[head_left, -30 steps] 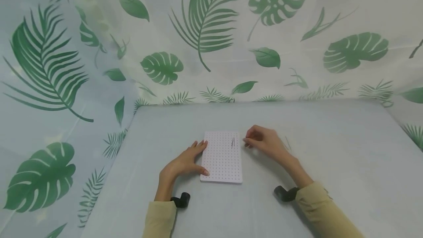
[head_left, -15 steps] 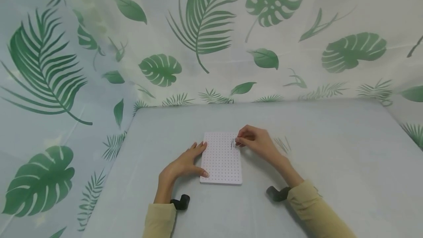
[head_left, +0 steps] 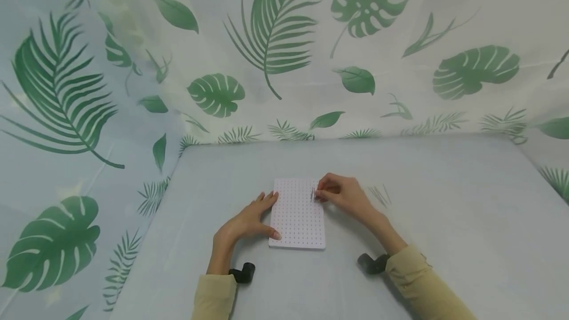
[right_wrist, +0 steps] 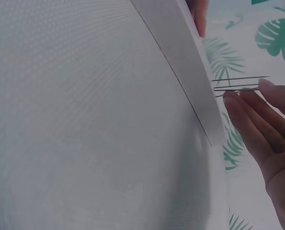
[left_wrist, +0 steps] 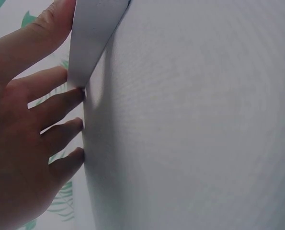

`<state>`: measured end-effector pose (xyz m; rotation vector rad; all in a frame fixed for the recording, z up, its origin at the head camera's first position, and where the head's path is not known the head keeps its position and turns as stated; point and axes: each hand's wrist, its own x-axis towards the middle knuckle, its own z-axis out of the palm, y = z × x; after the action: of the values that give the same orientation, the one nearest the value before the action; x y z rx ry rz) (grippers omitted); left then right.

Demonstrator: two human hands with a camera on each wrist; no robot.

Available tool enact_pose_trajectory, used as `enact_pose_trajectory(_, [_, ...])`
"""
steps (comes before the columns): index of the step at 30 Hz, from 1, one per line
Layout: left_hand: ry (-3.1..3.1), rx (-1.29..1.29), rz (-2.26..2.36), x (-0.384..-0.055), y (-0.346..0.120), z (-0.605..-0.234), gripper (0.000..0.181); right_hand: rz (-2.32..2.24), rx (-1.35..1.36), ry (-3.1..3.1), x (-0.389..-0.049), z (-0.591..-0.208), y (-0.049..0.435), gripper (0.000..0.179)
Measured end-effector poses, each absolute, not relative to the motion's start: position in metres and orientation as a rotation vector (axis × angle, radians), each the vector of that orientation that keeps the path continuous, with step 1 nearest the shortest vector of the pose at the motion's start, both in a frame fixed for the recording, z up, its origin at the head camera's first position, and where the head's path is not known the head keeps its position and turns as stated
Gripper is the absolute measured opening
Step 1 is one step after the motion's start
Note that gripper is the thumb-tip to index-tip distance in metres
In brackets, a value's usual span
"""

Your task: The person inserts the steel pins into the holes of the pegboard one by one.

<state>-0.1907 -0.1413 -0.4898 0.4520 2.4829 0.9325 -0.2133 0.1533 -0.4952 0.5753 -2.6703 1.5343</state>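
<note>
A white board (head_left: pixel 295 219) with rows of small holes lies on the table. Several thin metal pins (right_wrist: pixel 240 78) stand in it near its upper right edge. My left hand (head_left: pixel 246 219) rests at the board's left side, thumb and fingertips on its edge; in the left wrist view the fingers (left_wrist: pixel 61 105) are spread beside the board's side wall (left_wrist: pixel 92 48). With thumb and fingertips my right hand (head_left: pixel 348 196) pinches a thin metal pin (right_wrist: pixel 233 89) at the board, beside the other standing pins. The pin's lower end cannot be told apart from its neighbours.
Several loose thin pins (head_left: pixel 379 195) lie on the grey-white table (head_left: pixel 444 211) right of the board, behind the right wrist. Black wrist cameras (head_left: pixel 373 263) sit on both wrists. A leaf-printed curtain (head_left: pixel 284 38) rises behind and left of the table.
My right hand has moved left from beside the board to its upper right edge, then slightly down, bringing the pin to the standing ones. The left hand has stayed in place.
</note>
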Motion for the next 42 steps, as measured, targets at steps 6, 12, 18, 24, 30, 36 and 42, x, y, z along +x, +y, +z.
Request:
enact_pose_trajectory(6, [2.478,0.442,0.952,-0.190,-0.138,-0.487,0.108,1.442,0.581,-2.699,-0.212,-0.499,0.153,0.011])
enact_pose_trajectory(12, [2.479,0.425,0.927,-0.190,-0.136,-0.487,0.109,1.396,0.577,-2.708,-0.211,-0.500,0.152,0.010])
enact_pose_trajectory(18, [2.485,0.432,0.924,-0.190,-0.137,-0.489,0.108,1.343,0.588,-2.730,-0.209,-0.497,0.151,0.009])
enact_pose_trajectory(24, [2.494,0.423,0.926,-0.189,-0.138,-0.488,0.108,1.315,0.626,-2.724,-0.210,-0.495,0.150,0.010])
enact_pose_trajectory(30, [2.491,0.435,0.925,-0.187,-0.141,-0.488,0.108,1.253,0.605,-2.764,-0.210,-0.498,0.154,0.011])
enact_pose_trajectory(36, [2.481,0.429,0.935,-0.186,-0.142,-0.487,0.108,1.189,0.614,-2.798,-0.210,-0.498,0.162,0.012])
enact_pose_trajectory(42, [2.486,0.434,0.926,-0.188,-0.143,-0.486,0.108,1.113,0.538,-2.883,-0.209,-0.496,0.175,0.009])
